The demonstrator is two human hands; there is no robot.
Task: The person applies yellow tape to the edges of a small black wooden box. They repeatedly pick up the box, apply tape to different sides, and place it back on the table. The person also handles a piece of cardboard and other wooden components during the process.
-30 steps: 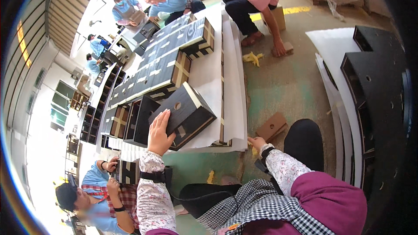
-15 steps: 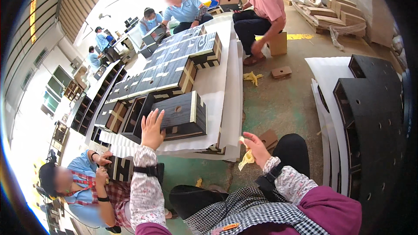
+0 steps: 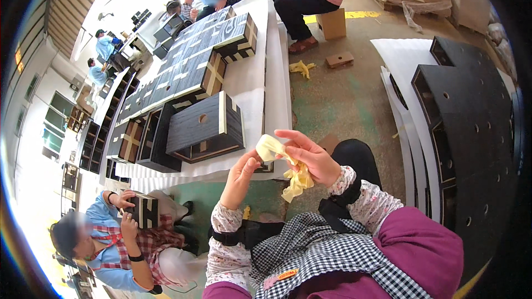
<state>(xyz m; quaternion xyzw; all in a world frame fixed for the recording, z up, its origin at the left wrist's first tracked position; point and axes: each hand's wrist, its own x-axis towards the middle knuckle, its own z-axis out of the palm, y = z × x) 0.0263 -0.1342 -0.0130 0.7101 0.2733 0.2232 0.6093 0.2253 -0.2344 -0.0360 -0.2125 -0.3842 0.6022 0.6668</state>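
Note:
A crumpled wad of pale yellow masking tape [image 3: 298, 181] is stretched between my two hands above my lap. My right hand [image 3: 315, 158] pinches its middle, and loose folds hang below the fingers. My left hand [image 3: 240, 179] is closed at the wad's bulging left end, thumb up; its fingertips are partly hidden. Just beyond stands a black wood-grain box [image 3: 205, 124] with a round hole on top and pale tape along its edge. An open-fronted black box [image 3: 158, 133] adjoins it on the left.
Taped black boxes [image 3: 188, 72] line the white-covered table [image 3: 252, 91]. A co-worker [image 3: 119, 238] at lower left holds a small taped box [image 3: 145, 210]; others sit at the far end. Black panels with holes [image 3: 471, 127] stand at right. Yellow tape scraps [image 3: 302, 68] and brown board [image 3: 339, 59] lie on the floor.
My left hand has come down and right from over the black box to the tape. My right hand has moved left and up with it. The view has shifted.

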